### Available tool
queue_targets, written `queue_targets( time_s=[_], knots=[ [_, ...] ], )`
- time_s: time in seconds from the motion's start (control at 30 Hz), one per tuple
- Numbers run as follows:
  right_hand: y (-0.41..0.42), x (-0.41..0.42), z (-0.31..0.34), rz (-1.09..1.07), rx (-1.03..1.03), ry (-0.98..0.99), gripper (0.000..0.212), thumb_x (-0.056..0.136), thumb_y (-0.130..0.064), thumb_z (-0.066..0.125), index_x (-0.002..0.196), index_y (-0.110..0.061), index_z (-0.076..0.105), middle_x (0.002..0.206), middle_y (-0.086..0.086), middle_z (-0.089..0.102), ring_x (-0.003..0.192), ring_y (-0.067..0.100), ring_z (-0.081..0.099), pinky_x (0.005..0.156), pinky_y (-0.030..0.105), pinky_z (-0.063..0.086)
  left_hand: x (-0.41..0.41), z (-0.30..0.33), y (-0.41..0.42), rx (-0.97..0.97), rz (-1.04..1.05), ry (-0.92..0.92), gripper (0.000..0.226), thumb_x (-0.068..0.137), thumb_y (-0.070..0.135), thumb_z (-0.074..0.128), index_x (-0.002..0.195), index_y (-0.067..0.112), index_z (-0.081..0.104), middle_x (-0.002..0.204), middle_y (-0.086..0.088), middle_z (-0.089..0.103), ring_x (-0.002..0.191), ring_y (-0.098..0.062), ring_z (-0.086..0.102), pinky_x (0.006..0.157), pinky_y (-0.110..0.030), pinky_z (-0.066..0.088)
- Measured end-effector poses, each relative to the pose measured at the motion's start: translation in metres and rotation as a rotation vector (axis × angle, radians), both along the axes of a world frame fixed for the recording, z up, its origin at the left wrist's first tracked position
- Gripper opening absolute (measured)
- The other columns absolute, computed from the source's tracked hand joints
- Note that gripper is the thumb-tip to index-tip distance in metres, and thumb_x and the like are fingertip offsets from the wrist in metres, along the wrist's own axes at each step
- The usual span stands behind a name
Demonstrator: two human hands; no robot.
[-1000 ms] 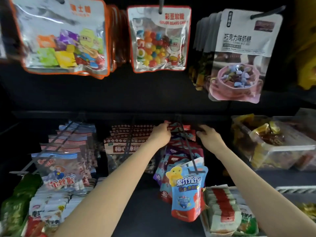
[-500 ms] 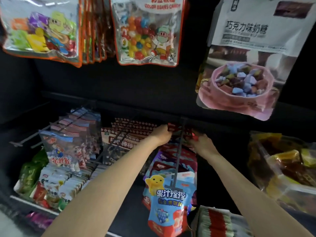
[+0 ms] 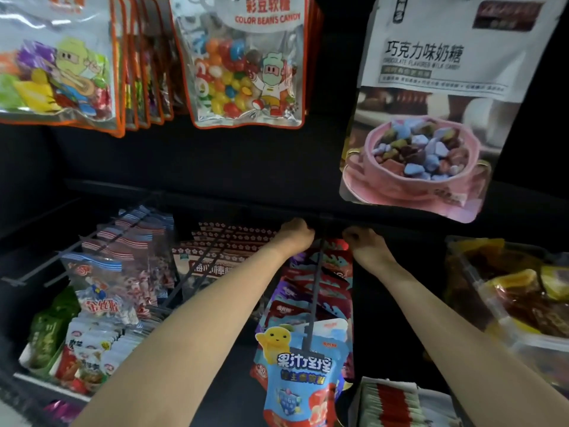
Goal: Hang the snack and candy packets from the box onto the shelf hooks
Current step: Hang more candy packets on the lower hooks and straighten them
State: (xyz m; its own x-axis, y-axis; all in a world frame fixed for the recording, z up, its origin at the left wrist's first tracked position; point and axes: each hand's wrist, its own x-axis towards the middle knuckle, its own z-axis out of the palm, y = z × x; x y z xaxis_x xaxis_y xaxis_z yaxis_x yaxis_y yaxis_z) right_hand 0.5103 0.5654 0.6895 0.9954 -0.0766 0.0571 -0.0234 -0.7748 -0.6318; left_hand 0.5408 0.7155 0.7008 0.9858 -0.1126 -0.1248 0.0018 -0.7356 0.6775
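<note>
A long black hook (image 3: pixel 313 297) juts from the dark rail (image 3: pixel 215 200) toward me, loaded with several packets. A blue packet with a yellow cartoon figure (image 3: pixel 297 380) hangs at its front tip, and red and purple packets (image 3: pixel 326 282) are stacked behind it. My left hand (image 3: pixel 295 234) and my right hand (image 3: pixel 368 246) are both at the hook's rear end by the rail, one on each side. Their fingers curl round the top of a red packet (image 3: pixel 336 245) between them; the fingertips are hidden.
Large candy bags hang above: a cartoon bag (image 3: pixel 55 66), a jelly bean bag (image 3: pixel 246 66), a white milk candy bag (image 3: pixel 431 118). Striped packets (image 3: pixel 101 272) fill the left hooks. Clear tubs (image 3: pixel 508 303) stand right. A box of red-white packets (image 3: pixel 391 402) sits below.
My view has moved closer and shifted. Both hands have reached farther back along the hook to the rail and come nearer each other.
</note>
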Motion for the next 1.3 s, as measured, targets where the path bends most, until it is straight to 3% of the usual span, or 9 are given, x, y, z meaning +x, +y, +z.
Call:
queue_targets(
  time_s=[0.1, 0.27, 0.43, 0.57, 0.6, 0.7, 0.9, 1.07, 1.3],
  knots=[
    [-0.002, 0.003, 0.001, -0.001, -0.001, -0.048, 0.030, 0.101, -0.019, 0.037, 0.117, -0.010, 0.061, 0.121, 0.011, 0.061, 0.107, 0.029, 0.058, 0.077, 0.024, 0.037, 0.006, -0.001, -0.001, 0.016, -0.001, 0.000, 0.026, 0.097, 0.022, 0.040, 0.083, 0.005, 0.053, 0.085, -0.008, 0.053, 0.072, -0.019, 0.052, 0.060, -0.027, 0.037],
    [0.000, 0.005, -0.003, 0.081, 0.002, -0.028, 0.031, 0.101, -0.016, 0.036, 0.111, -0.011, 0.065, 0.119, 0.008, 0.063, 0.104, 0.020, 0.059, 0.079, 0.022, 0.039, 0.013, -0.004, 0.003, -0.037, -0.056, 0.047, 0.032, 0.098, 0.023, 0.039, 0.112, 0.003, 0.059, 0.110, -0.013, 0.058, 0.102, -0.026, 0.056, 0.083, -0.030, 0.042],
    [0.012, 0.015, -0.003, 0.045, -0.122, 0.004, 0.034, 0.101, -0.017, 0.035, 0.115, -0.006, 0.065, 0.121, 0.011, 0.062, 0.110, 0.026, 0.058, 0.090, 0.029, 0.043, 0.017, -0.008, 0.004, -0.054, -0.057, 0.039, 0.021, 0.099, 0.022, 0.037, 0.097, 0.011, 0.055, 0.096, -0.005, 0.054, 0.085, -0.016, 0.051, 0.081, -0.029, 0.041],
    [0.017, 0.016, -0.015, 0.037, -0.137, -0.062, 0.035, 0.099, -0.014, 0.037, 0.077, -0.015, 0.064, 0.114, 0.017, 0.061, 0.115, 0.032, 0.051, 0.101, 0.038, 0.038, 0.010, -0.014, 0.007, -0.122, -0.073, 0.016, 0.029, 0.098, 0.021, 0.039, 0.114, 0.009, 0.060, 0.108, -0.010, 0.059, 0.092, -0.018, 0.055, 0.083, -0.029, 0.041],
    [0.017, 0.011, -0.017, 0.030, -0.150, -0.089, 0.035, 0.099, -0.015, 0.037, 0.077, -0.017, 0.065, 0.116, 0.015, 0.058, 0.120, 0.032, 0.045, 0.104, 0.038, 0.033, 0.006, -0.015, 0.009, -0.125, -0.074, -0.011, 0.032, 0.098, 0.021, 0.039, 0.121, 0.010, 0.058, 0.118, -0.010, 0.058, 0.103, -0.021, 0.055, 0.087, -0.028, 0.041],
    [0.011, -0.005, -0.020, -0.026, -0.147, -0.176, 0.031, 0.099, -0.013, 0.040, 0.119, -0.011, 0.063, 0.132, 0.014, 0.043, 0.129, 0.030, 0.029, 0.111, 0.034, 0.021, -0.006, -0.019, 0.015, -0.091, -0.089, -0.106, 0.041, 0.100, 0.024, 0.038, 0.139, 0.014, 0.043, 0.144, -0.007, 0.042, 0.130, -0.024, 0.041, 0.104, -0.030, 0.035],
    [0.010, -0.026, -0.022, 0.007, 0.104, -0.031, 0.039, 0.102, -0.026, 0.036, 0.139, -0.018, 0.046, 0.141, 0.010, 0.046, 0.128, 0.025, 0.044, 0.100, 0.026, 0.033, -0.024, -0.027, 0.017, -0.071, -0.120, -0.174, 0.041, 0.102, 0.022, 0.033, 0.142, 0.014, 0.039, 0.148, -0.007, 0.039, 0.134, -0.023, 0.038, 0.105, -0.029, 0.032],
    [0.013, -0.028, -0.024, 0.029, 0.264, 0.047, 0.042, 0.103, -0.022, 0.036, 0.144, -0.018, 0.037, 0.135, 0.009, 0.052, 0.105, 0.013, 0.049, 0.085, 0.019, 0.036, -0.023, -0.027, 0.018, -0.134, -0.111, -0.092, 0.044, 0.103, 0.026, 0.032, 0.145, 0.013, 0.033, 0.152, -0.007, 0.031, 0.138, -0.023, 0.031, 0.109, -0.028, 0.026],
    [0.010, -0.024, -0.026, -0.013, 0.119, -0.086, 0.033, 0.097, -0.008, 0.048, 0.128, -0.009, 0.057, 0.126, 0.012, 0.060, 0.114, 0.024, 0.057, 0.083, 0.018, 0.040, -0.033, -0.032, 0.024, -0.163, -0.086, -0.109, 0.044, 0.102, 0.025, 0.032, 0.146, 0.017, 0.032, 0.150, -0.007, 0.035, 0.123, -0.018, 0.048, 0.098, -0.027, 0.037]
  ],
)
